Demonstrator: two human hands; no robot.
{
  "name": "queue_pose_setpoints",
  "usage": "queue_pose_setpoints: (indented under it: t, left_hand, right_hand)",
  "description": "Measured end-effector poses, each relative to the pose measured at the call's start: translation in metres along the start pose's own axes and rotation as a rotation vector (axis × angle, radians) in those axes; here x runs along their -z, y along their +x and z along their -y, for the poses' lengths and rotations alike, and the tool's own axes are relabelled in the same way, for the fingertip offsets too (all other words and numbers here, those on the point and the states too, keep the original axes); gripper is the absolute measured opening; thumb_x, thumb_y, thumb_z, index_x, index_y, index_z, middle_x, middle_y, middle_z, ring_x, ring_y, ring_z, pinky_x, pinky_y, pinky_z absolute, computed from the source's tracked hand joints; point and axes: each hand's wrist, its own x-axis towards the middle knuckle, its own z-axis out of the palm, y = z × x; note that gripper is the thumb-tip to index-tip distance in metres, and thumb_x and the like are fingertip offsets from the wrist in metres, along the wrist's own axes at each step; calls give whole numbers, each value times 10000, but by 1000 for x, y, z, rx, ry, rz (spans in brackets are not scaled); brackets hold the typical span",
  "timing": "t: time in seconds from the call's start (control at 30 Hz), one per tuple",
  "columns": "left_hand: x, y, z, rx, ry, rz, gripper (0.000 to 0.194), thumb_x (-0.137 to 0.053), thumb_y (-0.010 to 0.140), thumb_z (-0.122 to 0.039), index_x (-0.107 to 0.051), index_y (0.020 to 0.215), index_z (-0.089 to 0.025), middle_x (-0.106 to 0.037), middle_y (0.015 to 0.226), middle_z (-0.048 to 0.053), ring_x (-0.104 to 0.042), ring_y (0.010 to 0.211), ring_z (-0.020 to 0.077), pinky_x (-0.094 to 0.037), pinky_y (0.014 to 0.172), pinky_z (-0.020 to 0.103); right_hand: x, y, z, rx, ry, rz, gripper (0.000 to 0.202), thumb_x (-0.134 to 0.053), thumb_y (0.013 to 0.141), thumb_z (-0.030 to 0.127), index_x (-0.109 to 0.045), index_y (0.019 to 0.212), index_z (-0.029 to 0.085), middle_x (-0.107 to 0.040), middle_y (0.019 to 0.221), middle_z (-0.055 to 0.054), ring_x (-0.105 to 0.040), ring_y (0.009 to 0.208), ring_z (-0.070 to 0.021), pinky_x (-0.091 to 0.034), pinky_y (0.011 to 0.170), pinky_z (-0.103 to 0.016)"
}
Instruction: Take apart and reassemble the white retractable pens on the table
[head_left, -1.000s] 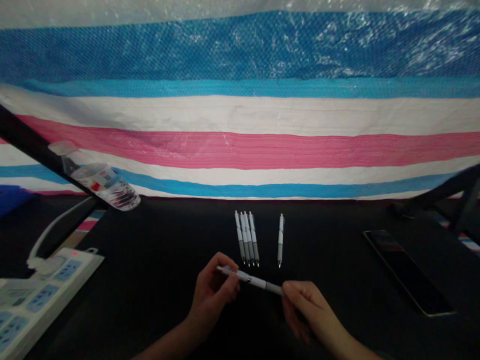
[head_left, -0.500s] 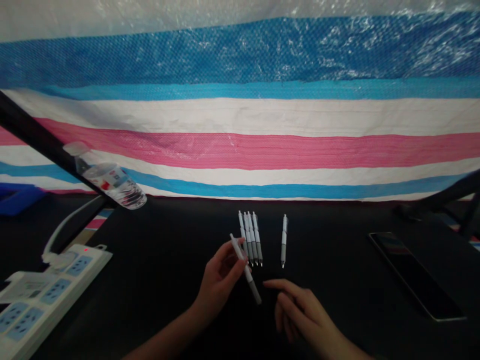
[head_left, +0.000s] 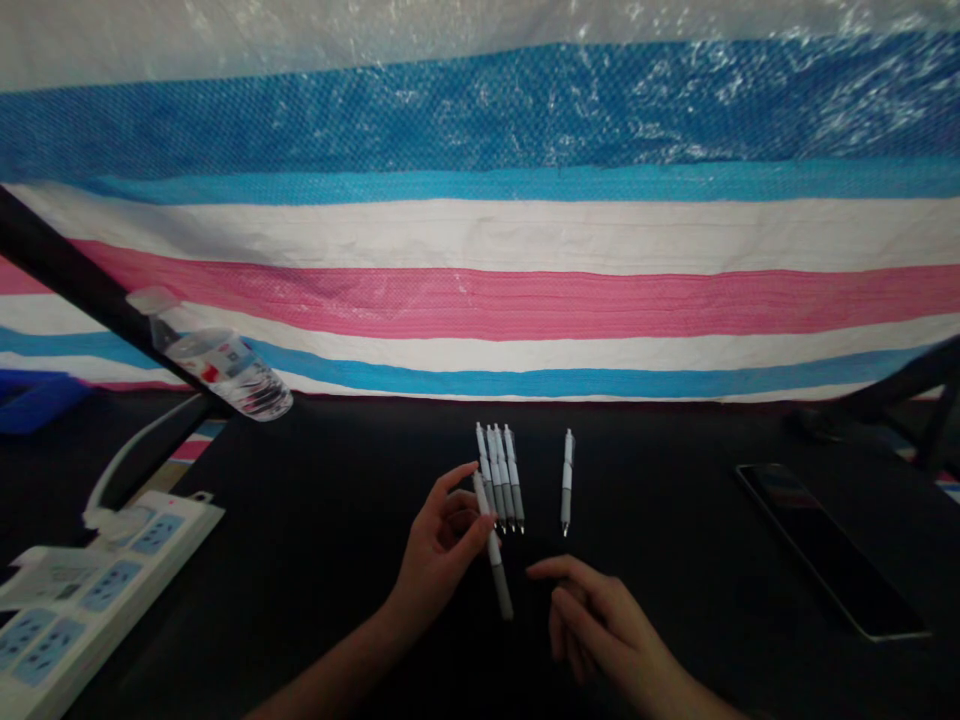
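Note:
My left hand [head_left: 442, 540] grips a white pen with a grey lower barrel [head_left: 496, 562], its grey end pointing down and slightly right. Just behind it, several similar pens [head_left: 507, 478] lie side by side on the black table, partly covered by the fingers at their left. A single pen [head_left: 568, 482] lies apart to their right. My right hand [head_left: 592, 615] is below that single pen, index finger stretched toward the left, other fingers curled, holding nothing.
A white power strip [head_left: 120, 590] with a plugged cable lies at the left. A clear bottle [head_left: 229, 370] stands tilted-looking behind a dark bar. A phone [head_left: 829, 550] lies at the right. Striped sheeting [head_left: 480, 300] hangs behind the table.
The pen in my left hand has turned to a steeper angle, its grey end shifting left and slightly down. My left index finger has lifted a little. My right hand is nearly unchanged.

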Motion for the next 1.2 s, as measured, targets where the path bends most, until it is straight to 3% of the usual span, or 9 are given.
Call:
queue_pose_setpoints:
  t: [0.13,0.3,0.47,0.7,0.97,1.2]
  left_hand:
    - [-2,1,-4,2,-20,-24,502,-802,808,-265,-557,1246,-232,-707,821,-14,-702,718,164,-593,654,273]
    - [-2,2,-7,29,-52,-40,618,-797,814,-264,-489,1350,-244,-713,839,-19,-701,711,155,-585,647,262]
    - [-1,2,-4,14,-31,-55,521,-806,803,-275,-557,1257,-220,-724,837,-3,-712,732,174,-591,663,282]
    - [-1,2,-6,25,-38,-90,598,-808,796,-299,-535,1323,-226,-725,848,-4,-711,710,172,-584,636,277]
    - [-1,6,-12,13,-51,-87,547,-813,791,-276,-557,1271,-220,-726,828,-7,-711,708,169,-592,644,275]
    - [6,20,-22,20,58,-79,674,-779,817,-298,-478,1413,-208,-718,818,-10,-713,748,177,-603,667,276]
  right_hand:
    - [0,0,0,15,-7,1,628,-466,957,683,-618,1233,138,-621,641,12,-532,462,-98,-362,450,-201]
    - [-1,0,1,17,-6,-9,630,-474,945,693,-626,1199,138,-618,625,14,-526,453,-99,-351,441,-202]
    - [-1,1,0,7,-13,-9,609,-482,939,693,-631,1157,145,-618,628,17,-529,458,-99,-366,448,-203]
    - [-1,1,2,14,4,-12,597,-482,942,694,-623,1174,162,-610,629,26,-510,437,-94,-351,433,-202]
    - [0,1,-1,16,7,-4,626,-479,937,709,-619,1165,144,-619,638,14,-514,442,-92,-344,428,-195]
    - [0,3,-1,20,15,2,619,-480,942,703,-615,1174,145,-623,629,15,-507,438,-91,-341,433,-198]
